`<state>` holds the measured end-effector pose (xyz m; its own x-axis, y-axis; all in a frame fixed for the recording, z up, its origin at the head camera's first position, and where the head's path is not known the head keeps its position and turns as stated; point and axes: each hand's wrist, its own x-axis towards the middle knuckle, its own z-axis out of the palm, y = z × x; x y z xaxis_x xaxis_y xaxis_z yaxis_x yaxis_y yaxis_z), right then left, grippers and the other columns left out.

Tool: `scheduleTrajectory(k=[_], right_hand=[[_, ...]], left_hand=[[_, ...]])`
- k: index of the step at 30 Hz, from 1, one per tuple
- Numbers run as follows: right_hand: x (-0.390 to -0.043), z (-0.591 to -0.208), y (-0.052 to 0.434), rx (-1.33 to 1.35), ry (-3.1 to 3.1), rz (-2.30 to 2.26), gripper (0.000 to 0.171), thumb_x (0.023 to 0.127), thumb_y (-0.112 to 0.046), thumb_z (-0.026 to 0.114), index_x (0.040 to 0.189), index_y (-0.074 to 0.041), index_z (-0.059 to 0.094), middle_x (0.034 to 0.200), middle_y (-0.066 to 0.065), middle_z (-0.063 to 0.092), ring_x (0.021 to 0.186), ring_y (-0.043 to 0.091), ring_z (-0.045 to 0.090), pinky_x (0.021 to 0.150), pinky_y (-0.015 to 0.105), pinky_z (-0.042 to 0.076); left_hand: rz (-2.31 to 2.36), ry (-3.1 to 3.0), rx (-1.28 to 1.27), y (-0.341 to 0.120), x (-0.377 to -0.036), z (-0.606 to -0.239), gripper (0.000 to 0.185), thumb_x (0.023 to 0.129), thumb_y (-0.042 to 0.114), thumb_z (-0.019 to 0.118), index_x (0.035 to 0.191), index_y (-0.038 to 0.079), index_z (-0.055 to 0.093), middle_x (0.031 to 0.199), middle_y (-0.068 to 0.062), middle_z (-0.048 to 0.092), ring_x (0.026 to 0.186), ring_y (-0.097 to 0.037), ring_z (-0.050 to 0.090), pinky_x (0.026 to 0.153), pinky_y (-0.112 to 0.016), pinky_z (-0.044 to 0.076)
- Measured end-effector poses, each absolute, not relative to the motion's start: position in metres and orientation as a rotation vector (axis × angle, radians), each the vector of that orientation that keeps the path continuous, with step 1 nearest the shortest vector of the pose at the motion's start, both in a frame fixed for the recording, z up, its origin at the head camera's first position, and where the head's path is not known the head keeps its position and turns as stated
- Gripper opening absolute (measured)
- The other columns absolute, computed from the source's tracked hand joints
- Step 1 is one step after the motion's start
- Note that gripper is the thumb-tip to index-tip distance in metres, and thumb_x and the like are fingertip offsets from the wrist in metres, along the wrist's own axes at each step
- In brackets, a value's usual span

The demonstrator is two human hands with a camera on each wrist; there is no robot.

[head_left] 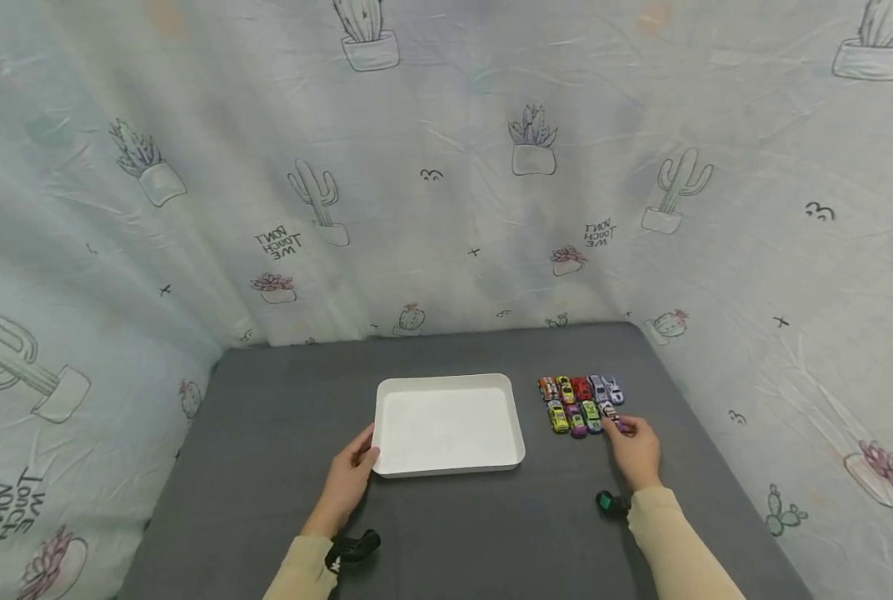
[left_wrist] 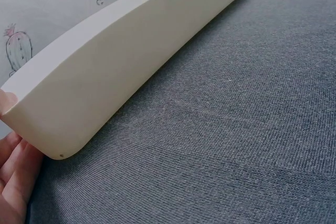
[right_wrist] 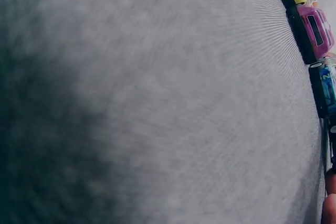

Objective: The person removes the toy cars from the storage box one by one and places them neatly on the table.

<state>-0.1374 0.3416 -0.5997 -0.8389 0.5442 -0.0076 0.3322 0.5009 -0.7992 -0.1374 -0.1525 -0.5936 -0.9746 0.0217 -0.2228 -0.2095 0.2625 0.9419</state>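
Note:
My left hand (head_left: 351, 477) grips the white rectangular tray (head_left: 446, 471) at its near left corner. In the left wrist view the thumb laps over the tray's rim and the fingers (left_wrist: 21, 177) lie against its outer side, low at the corner. To the right of the tray, small toy cars stand side by side in two rows. My right hand (head_left: 636, 450) pinches a toy car (head_left: 621, 427) with purple on it at the right end of the front row, partly hidden by the fingers. Beside it are a white-and-dark car (head_left: 607, 410) and a green car (head_left: 591, 416).
In the front row are also a purple car (head_left: 577, 422) and a yellow car (head_left: 558, 417). The back row has a red car (head_left: 581, 388) and several others. Everything lies on a dark grey cloth-covered table (head_left: 476, 533). A cactus-print curtain (head_left: 446, 275) hangs behind and at the sides.

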Motion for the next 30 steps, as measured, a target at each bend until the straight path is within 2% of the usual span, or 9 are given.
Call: scheduleTrajectory(k=[9, 16, 19, 23, 27, 30], right_hand=[[-0.140, -0.603, 0.336, -0.760, -2.525, 1.277, 0.057, 0.091, -0.043, 0.065, 0.122, 0.005, 0.057, 0.111, 0.023, 0.059, 0.099, 0.034, 0.054, 0.083, 0.047, 0.043], [-0.140, -0.605, 0.340, -0.770, -2.526, 1.277, 0.060, 0.091, -0.046, 0.064, 0.123, 0.004, 0.056, 0.112, 0.021, 0.059, 0.099, 0.030, 0.054, 0.080, 0.042, 0.042], [-0.140, -0.597, 0.343, -0.776, -2.509, 1.355, 0.065, 0.094, -0.046, 0.059, 0.128, 0.008, 0.050, 0.118, 0.025, 0.055, 0.105, 0.035, 0.053, 0.085, 0.045, 0.042], [-0.141, -0.580, 0.333, -0.764, -2.517, 1.425, 0.070, 0.099, -0.045, 0.049, 0.139, 0.012, 0.036, 0.131, 0.034, 0.041, 0.118, 0.045, 0.044, 0.095, 0.055, 0.039], [-0.142, -0.564, 0.302, -0.565, -2.590, 1.332, 0.064, 0.101, -0.037, 0.048, 0.143, 0.008, 0.032, 0.136, 0.033, 0.032, 0.123, 0.046, 0.038, 0.099, 0.058, 0.035], [-0.140, -0.553, 0.272, -0.264, -2.631, 1.187, 0.058, 0.098, -0.029, 0.057, 0.140, 0.007, 0.038, 0.136, 0.030, 0.035, 0.125, 0.044, 0.037, 0.101, 0.058, 0.032]], left_hand=[[1.805, 2.335, -0.164, -0.157, -0.137, -0.595, 0.052, 0.100, 0.026, 0.055, 0.150, 0.024, 0.038, 0.144, -0.006, 0.046, 0.130, -0.025, 0.044, 0.104, -0.046, 0.038], [1.805, 2.346, -0.185, -0.153, -0.135, -0.598, 0.052, 0.100, 0.023, 0.055, 0.150, 0.022, 0.039, 0.145, -0.007, 0.045, 0.131, -0.026, 0.043, 0.105, -0.048, 0.037], [1.804, 2.349, -0.187, -0.151, -0.136, -0.598, 0.052, 0.100, 0.024, 0.056, 0.150, 0.022, 0.039, 0.145, -0.008, 0.046, 0.131, -0.026, 0.043, 0.105, -0.048, 0.037], [1.781, 2.377, -0.183, -0.150, -0.140, -0.596, 0.051, 0.100, 0.023, 0.056, 0.149, 0.021, 0.041, 0.142, -0.009, 0.048, 0.128, -0.026, 0.047, 0.103, -0.047, 0.039], [1.728, 2.439, -0.175, -0.149, -0.142, -0.591, 0.050, 0.100, 0.018, 0.055, 0.148, 0.017, 0.042, 0.138, -0.012, 0.052, 0.120, -0.026, 0.052, 0.097, -0.045, 0.045], [1.596, 2.559, -0.123, -0.145, -0.142, -0.585, 0.051, 0.100, 0.016, 0.055, 0.148, 0.011, 0.040, 0.138, -0.015, 0.050, 0.118, -0.028, 0.053, 0.094, -0.046, 0.046]])
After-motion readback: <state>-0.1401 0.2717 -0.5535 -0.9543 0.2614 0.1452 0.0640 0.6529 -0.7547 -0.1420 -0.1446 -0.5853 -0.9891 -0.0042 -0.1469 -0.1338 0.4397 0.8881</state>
